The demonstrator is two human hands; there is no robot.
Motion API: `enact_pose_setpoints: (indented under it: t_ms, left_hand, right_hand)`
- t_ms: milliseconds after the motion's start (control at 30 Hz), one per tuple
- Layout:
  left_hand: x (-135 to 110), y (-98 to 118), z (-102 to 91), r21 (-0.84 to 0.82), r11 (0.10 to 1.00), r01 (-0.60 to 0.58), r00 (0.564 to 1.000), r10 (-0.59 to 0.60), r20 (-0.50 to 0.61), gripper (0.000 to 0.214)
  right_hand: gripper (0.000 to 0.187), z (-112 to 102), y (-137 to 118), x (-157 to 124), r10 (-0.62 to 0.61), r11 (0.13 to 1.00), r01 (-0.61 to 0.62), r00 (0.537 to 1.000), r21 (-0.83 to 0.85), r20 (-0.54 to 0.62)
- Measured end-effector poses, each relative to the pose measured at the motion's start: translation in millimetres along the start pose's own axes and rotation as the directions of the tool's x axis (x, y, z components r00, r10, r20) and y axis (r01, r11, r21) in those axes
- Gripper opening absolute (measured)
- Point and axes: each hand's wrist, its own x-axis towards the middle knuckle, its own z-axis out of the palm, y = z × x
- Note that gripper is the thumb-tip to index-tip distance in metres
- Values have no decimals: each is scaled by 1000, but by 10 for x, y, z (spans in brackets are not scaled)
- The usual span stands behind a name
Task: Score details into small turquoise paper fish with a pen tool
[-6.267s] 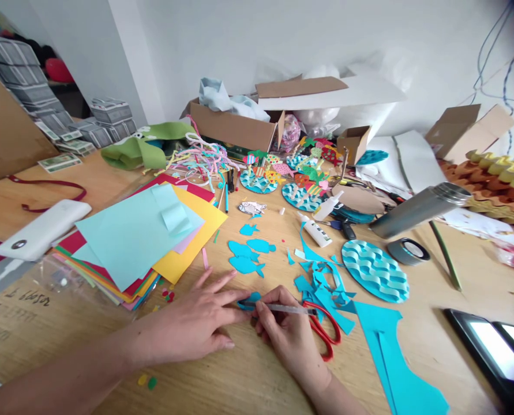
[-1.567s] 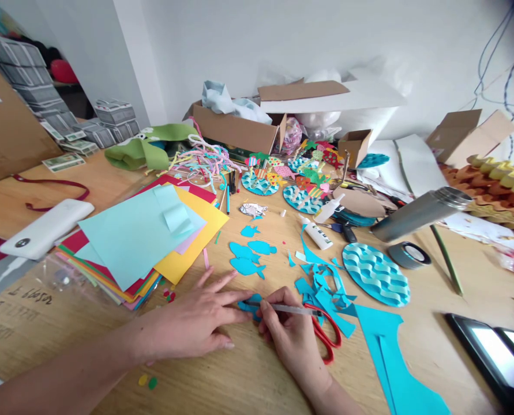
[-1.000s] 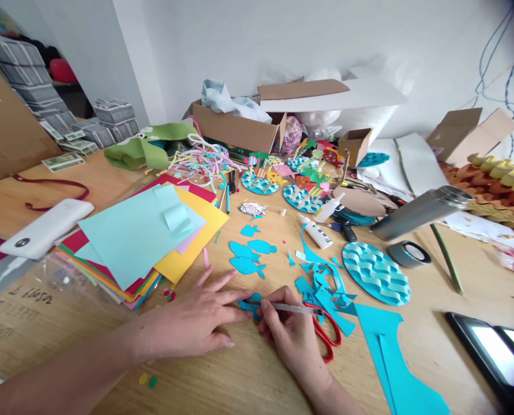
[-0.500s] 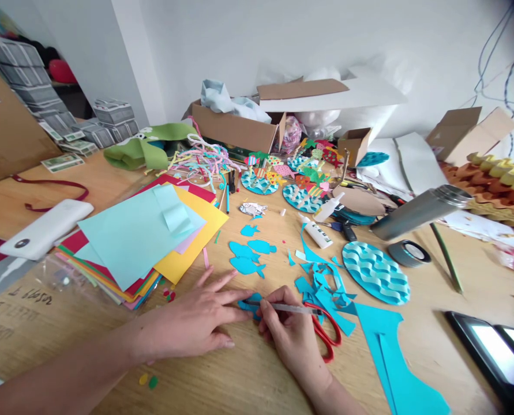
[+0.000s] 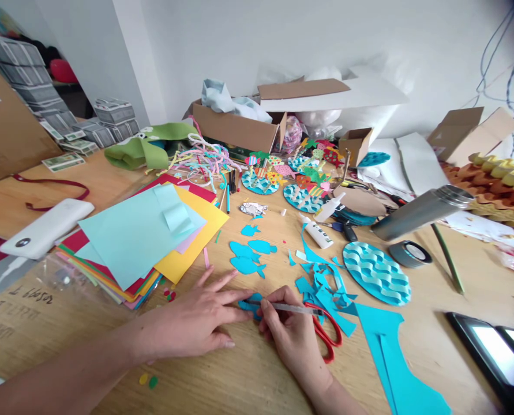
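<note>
Inspected a broad, light-brown wooden table (image 5: pixel 196 386) spreading beneath both hands. Beyond and left of the left hand, found a fanned stack of coloured paper sheets (image 5: pixel 131 236), pale aqua uppermost. Recorded the left hand (image 5: pixel 191 323) palm down, fingers spread, grasping nothing. Recorded the right hand (image 5: pixel 289 331) curled in a writing grip. Well right of the right hand, found a long bright-blue paper offcut (image 5: pixel 406 369) with a curved edge. Beyond it, noted an oval blue board with wavy paper strips (image 5: pixel 376 272). Just beside the right hand, on its outer side, noted red-handled scissors (image 5: pixel 338 334); could not make out the blades.

In the right hand, identified a slim grey translucent pen (image 5: pixel 291 309), tip pointing leftward. Beyond the left fingertips, counted four flat bright-blue paper fish (image 5: pixel 246 266).

Between the hands, located a small bright-blue paper cutout (image 5: pixel 255 297), partly covered. Judged its long axis roughly crosswise, close to the pen's line; could not see both ends. Found two left fingertips touching its left side; judged the left hand nearer. Near the left wrist, noted two round paper scraps (image 5: pixel 153 383), yellow and green.
</note>
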Motion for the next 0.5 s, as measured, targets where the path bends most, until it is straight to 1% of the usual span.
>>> enact_pose_setpoints:
  t_ms: [300,500]
  left_hand:
    - [12,25,-8,40,999,14,999,-16,36,54]
    - [2,31,0,53,999,9,1000,-11,24,54]
  right_hand:
    - [39,7,-50,1,-4,1000,4,1000,1,8]
    - [39,3,-30,2,-12,1000,12,1000,4,-14]
